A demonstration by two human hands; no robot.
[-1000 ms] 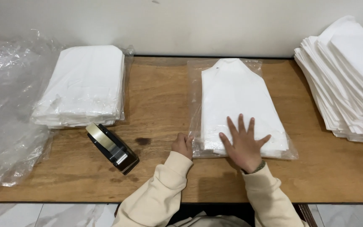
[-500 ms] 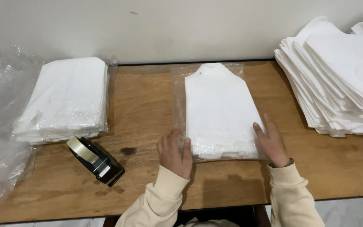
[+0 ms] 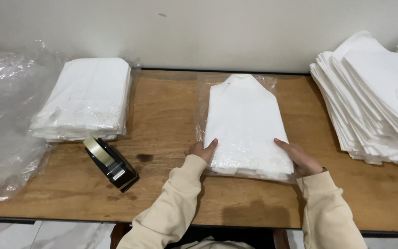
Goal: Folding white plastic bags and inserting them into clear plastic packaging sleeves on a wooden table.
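Observation:
A folded white garment in a clear plastic bag lies flat in the middle of the wooden table. My left hand rests at the bag's near left corner, fingers touching its edge. My right hand lies along the bag's near right edge, fingers flat on the plastic. Both arms wear cream sleeves.
A black tape dispenser sits left of my left arm. A stack of bagged white garments stands at the back left, with crumpled clear plastic further left. A large pile of folded white garments fills the right side.
My right hand has moved from on top of the bagged garment to its right edge. My left hand has shifted to the near left corner. The view has shifted.

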